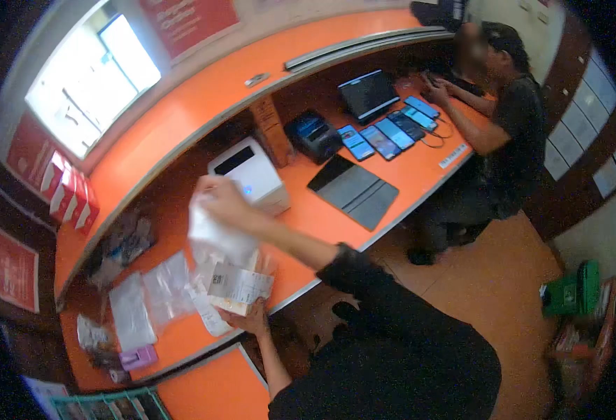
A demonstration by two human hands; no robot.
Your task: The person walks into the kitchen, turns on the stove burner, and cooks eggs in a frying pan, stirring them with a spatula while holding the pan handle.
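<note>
My left hand [250, 318] is closed around the lower edge of a small parcel [241, 285], which has a white printed label with a square code on its top. Above it, my right hand [218, 199] is shut on a whitish, see-through plastic bag [220, 234], blurred by motion. The bag hangs down over the far end of the parcel; I cannot tell whether it surrounds it. A printed paper strip [210, 313] lies on the orange counter beside the parcel. Clear plastic bags [168, 285] lie flat to its left.
A white label printer [252, 175] stands behind my right hand. Further right are a black device [313, 136], a dark tablet case [353, 191], several phones [381, 142] and a laptop-like screen [369, 96]. A purple item [138, 358] lies lower left. Another person [504, 119] sits at the far end.
</note>
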